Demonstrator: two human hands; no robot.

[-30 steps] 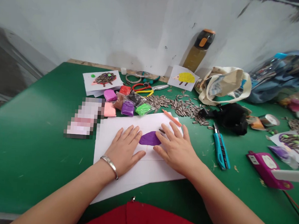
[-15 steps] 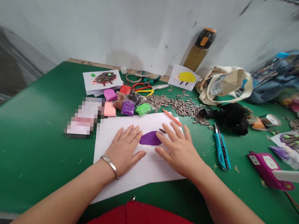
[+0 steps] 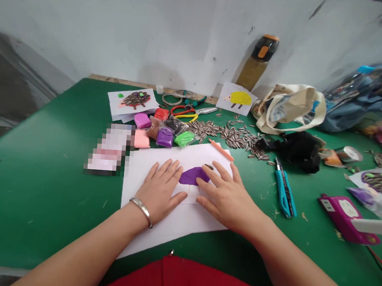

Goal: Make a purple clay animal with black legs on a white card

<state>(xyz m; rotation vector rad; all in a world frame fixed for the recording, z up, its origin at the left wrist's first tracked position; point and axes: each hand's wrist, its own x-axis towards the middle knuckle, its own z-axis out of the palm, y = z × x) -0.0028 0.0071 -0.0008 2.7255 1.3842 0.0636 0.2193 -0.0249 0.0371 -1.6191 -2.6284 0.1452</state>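
A flat purple clay shape (image 3: 191, 176) lies on white paper (image 3: 159, 228) in front of me. My left hand (image 3: 162, 191) rests flat on the paper at the shape's left end, fingers spread. On the right, my right hand (image 3: 225, 195) has its fingers apart, with a fingertip touching the shape's right part. One dark sunflower seed (image 3: 209, 166) shows beside the right fingertips. An orange stick-like tool (image 3: 221, 150) lies across the paper's upper right corner. Neither hand holds anything.
Behind the paper are clay packets (image 3: 164, 137), scissors (image 3: 206, 111) and a pile of sunflower seeds (image 3: 235, 137). A blue cutter (image 3: 285, 191) lies right of my right hand. Farther back stand a bottle (image 3: 257, 62) and a cloth bag (image 3: 291, 108). A pixelated object (image 3: 110, 149) lies left.
My right hand has shifted slightly left, its fingers now covering more of the purple shape's right end. My left hand stays in place on the paper.
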